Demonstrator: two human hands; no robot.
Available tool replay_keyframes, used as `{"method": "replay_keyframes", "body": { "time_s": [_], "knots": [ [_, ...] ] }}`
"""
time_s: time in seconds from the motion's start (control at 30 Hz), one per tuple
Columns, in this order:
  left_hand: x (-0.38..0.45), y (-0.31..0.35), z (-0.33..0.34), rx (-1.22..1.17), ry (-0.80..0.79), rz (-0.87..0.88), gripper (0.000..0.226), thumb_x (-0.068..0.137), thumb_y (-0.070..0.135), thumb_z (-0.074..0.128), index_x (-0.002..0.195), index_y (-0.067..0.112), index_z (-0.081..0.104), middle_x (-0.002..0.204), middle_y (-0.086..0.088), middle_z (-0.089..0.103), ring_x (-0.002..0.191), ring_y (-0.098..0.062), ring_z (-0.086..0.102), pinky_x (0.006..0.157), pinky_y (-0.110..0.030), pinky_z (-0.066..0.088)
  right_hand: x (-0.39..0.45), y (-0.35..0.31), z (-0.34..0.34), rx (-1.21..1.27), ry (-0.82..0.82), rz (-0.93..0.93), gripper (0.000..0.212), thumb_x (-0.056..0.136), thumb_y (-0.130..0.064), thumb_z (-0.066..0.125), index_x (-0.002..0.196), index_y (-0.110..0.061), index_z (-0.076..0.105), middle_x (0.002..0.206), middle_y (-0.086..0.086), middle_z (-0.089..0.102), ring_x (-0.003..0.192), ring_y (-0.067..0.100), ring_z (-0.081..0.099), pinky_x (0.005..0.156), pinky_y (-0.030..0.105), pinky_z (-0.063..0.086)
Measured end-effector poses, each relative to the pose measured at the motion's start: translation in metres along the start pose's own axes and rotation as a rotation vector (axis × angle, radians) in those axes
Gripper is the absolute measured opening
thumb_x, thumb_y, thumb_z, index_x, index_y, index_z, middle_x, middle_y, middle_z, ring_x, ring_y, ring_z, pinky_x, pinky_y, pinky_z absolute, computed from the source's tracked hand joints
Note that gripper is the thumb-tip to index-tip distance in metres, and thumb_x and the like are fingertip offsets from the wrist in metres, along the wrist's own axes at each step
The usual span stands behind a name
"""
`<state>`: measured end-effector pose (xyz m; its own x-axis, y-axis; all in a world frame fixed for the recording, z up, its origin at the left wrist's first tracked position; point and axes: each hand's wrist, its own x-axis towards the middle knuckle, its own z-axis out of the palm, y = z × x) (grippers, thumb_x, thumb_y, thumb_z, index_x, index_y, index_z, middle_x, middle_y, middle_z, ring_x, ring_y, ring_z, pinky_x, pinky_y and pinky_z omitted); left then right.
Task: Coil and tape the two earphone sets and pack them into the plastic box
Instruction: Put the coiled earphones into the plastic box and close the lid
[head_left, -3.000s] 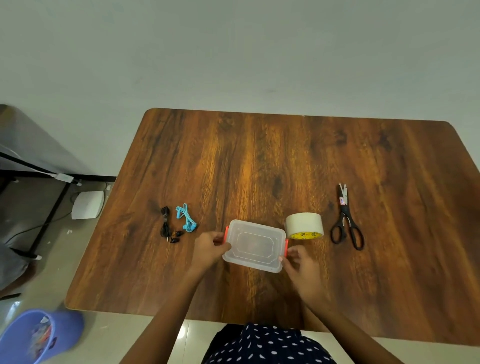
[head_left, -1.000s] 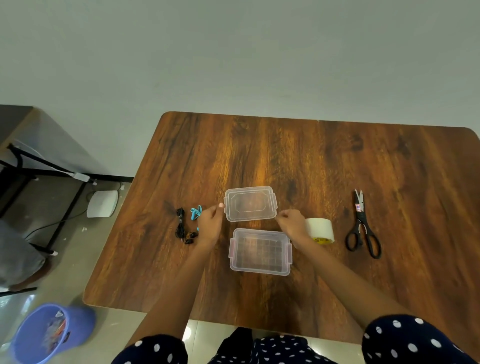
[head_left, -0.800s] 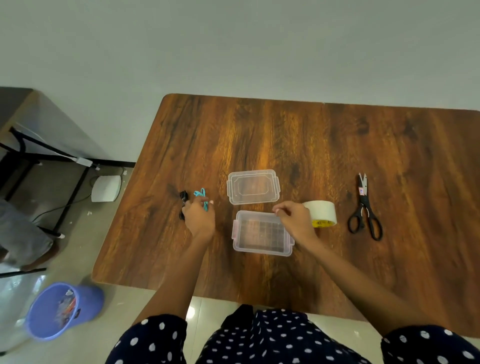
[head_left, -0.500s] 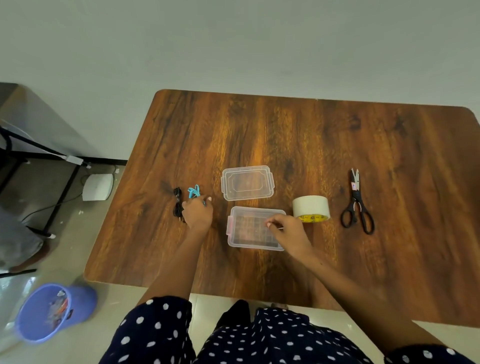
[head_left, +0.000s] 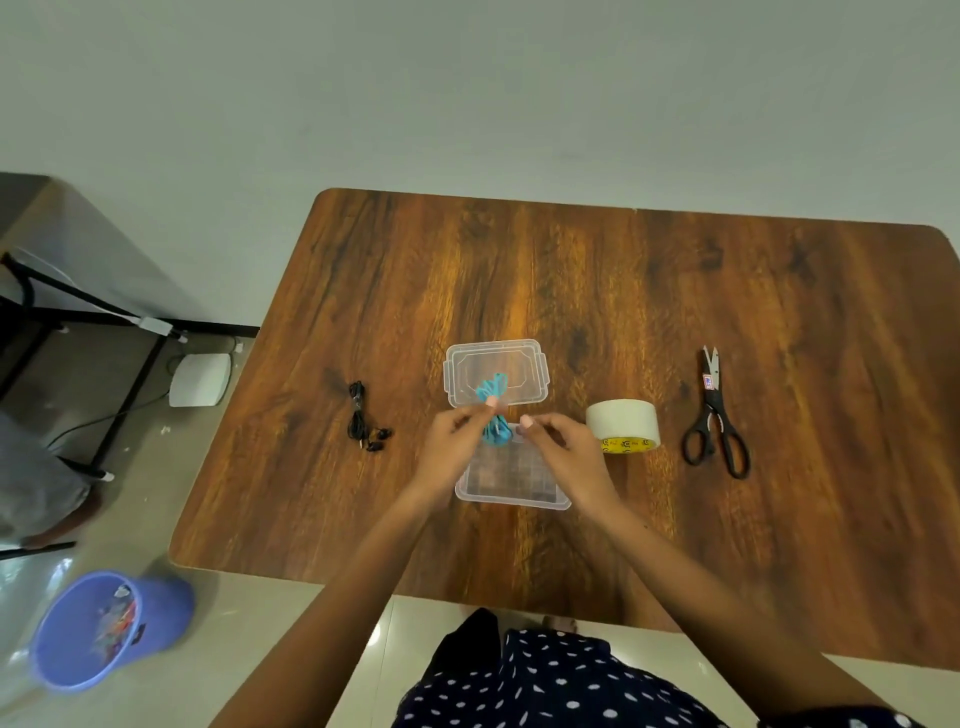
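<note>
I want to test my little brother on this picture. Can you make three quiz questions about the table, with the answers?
1. True or false: the black earphones are in someone's hand.
2. Which is nearest the scissors? A) tape roll B) lid C) plastic box
3. What colour earphones does the left hand hold?

Key:
1. False, they lie on the table.
2. A.
3. Blue earphones, held above the box, with the right hand close by.
</note>
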<state>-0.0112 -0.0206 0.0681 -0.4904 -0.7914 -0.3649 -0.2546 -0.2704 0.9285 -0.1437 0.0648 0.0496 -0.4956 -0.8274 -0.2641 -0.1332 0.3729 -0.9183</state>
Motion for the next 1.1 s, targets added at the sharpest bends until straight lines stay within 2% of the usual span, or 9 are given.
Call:
{"method": "replay_keyframes", "body": {
  "time_s": [0.1, 0.2, 0.4, 0.47, 0.53, 0.73, 0.9, 1.0, 1.1],
  "knots": [
    [-0.008, 0.000, 0.010, -0.024, -0.019, -0.068, 0.039, 0.098, 0.040, 0.044, 0.103, 0.015, 0.074, 0.104, 0.009, 0.071, 0.096, 0.002, 0.063, 0.075, -0.012, 0.050, 0.003, -0.003, 0.001, 0.081, 0.000, 0.096, 0.023, 0.091, -0.031, 0.060, 0.096, -0.010, 0.070, 0.095, 0.006, 0.071, 0.091, 0.017, 0.067, 0.081, 0.035, 0.055],
    [-0.009, -0.002, 0.013, -0.033, -0.025, -0.145, 0.043, 0.101, 0.039, 0.039, 0.106, 0.009, 0.069, 0.110, -0.004, 0.069, 0.105, -0.014, 0.063, 0.082, -0.029, 0.052, 0.003, -0.001, -0.002, 0.081, -0.044, 0.111, 0.026, 0.086, -0.029, 0.067, 0.100, -0.009, 0.071, 0.095, 0.005, 0.072, 0.090, 0.016, 0.069, 0.079, 0.030, 0.058],
    [-0.016, -0.009, 0.004, -0.070, -0.114, -0.186, 0.038, 0.102, 0.030, 0.040, 0.112, 0.004, 0.066, 0.109, -0.009, 0.070, 0.103, -0.017, 0.067, 0.087, -0.033, 0.052, 0.005, 0.004, -0.009, 0.065, -0.099, 0.122, 0.014, 0.082, -0.014, 0.071, 0.095, -0.009, 0.072, 0.096, 0.007, 0.073, 0.086, 0.016, 0.070, 0.074, 0.027, 0.059],
    [-0.017, -0.011, 0.000, 0.004, -0.117, -0.158, 0.036, 0.101, 0.029, 0.043, 0.107, 0.004, 0.068, 0.103, -0.005, 0.072, 0.093, -0.009, 0.069, 0.078, -0.022, 0.055, 0.009, 0.007, -0.012, -0.091, -0.057, 0.043, 0.016, 0.082, -0.013, 0.071, 0.097, -0.007, 0.072, 0.098, 0.005, 0.072, 0.086, 0.013, 0.068, 0.074, 0.022, 0.056],
    [-0.018, -0.014, -0.006, 0.106, -0.056, -0.092, 0.033, 0.100, 0.025, 0.045, 0.099, 0.002, 0.069, 0.095, -0.005, 0.072, 0.081, -0.006, 0.068, 0.068, -0.014, 0.053, 0.012, 0.011, -0.015, -0.294, -0.033, -0.051, 0.019, 0.082, -0.016, 0.072, 0.100, -0.009, 0.072, 0.100, 0.002, 0.072, 0.086, 0.010, 0.065, 0.071, 0.016, 0.052],
    [-0.007, -0.030, -0.041, 0.395, 0.181, -0.023, 0.024, 0.096, 0.019, 0.054, 0.093, 0.002, 0.071, 0.088, -0.010, 0.070, 0.081, -0.020, 0.065, 0.076, -0.035, 0.052, 0.011, 0.030, -0.012, -0.793, -0.196, -0.208, 0.027, 0.087, -0.023, 0.066, 0.114, -0.019, 0.066, 0.119, -0.001, 0.065, 0.102, 0.013, 0.061, 0.083, 0.019, 0.048],
    [0.007, -0.036, -0.065, 0.539, 0.366, 0.001, 0.022, 0.095, 0.017, 0.056, 0.097, 0.000, 0.069, 0.089, -0.012, 0.069, 0.073, -0.015, 0.059, 0.061, -0.019, 0.043, 0.004, 0.043, -0.010, -0.914, -0.317, -0.256, 0.028, 0.092, -0.025, 0.059, 0.119, -0.022, 0.063, 0.129, -0.003, 0.059, 0.110, 0.015, 0.060, 0.089, 0.020, 0.049],
    [0.017, -0.038, -0.081, 0.632, 0.442, -0.006, 0.020, 0.095, 0.016, 0.055, 0.103, 0.003, 0.068, 0.100, -0.013, 0.067, 0.090, -0.022, 0.060, 0.074, -0.026, 0.049, 0.003, 0.045, -0.010, -0.928, -0.286, -0.265, 0.026, 0.094, -0.024, 0.055, 0.119, -0.021, 0.063, 0.129, -0.004, 0.060, 0.110, 0.012, 0.059, 0.085, 0.016, 0.048],
    [0.025, -0.041, -0.095, 0.754, 0.486, -0.063, 0.020, 0.096, 0.015, 0.052, 0.108, 0.010, 0.067, 0.113, -0.015, 0.057, 0.110, -0.030, 0.047, 0.087, -0.032, 0.040, 0.000, 0.047, -0.011, -0.924, -0.296, -0.258, 0.027, 0.096, -0.026, 0.053, 0.120, -0.019, 0.061, 0.130, -0.004, 0.059, 0.112, 0.011, 0.059, 0.085, 0.012, 0.046]
  ]
}}
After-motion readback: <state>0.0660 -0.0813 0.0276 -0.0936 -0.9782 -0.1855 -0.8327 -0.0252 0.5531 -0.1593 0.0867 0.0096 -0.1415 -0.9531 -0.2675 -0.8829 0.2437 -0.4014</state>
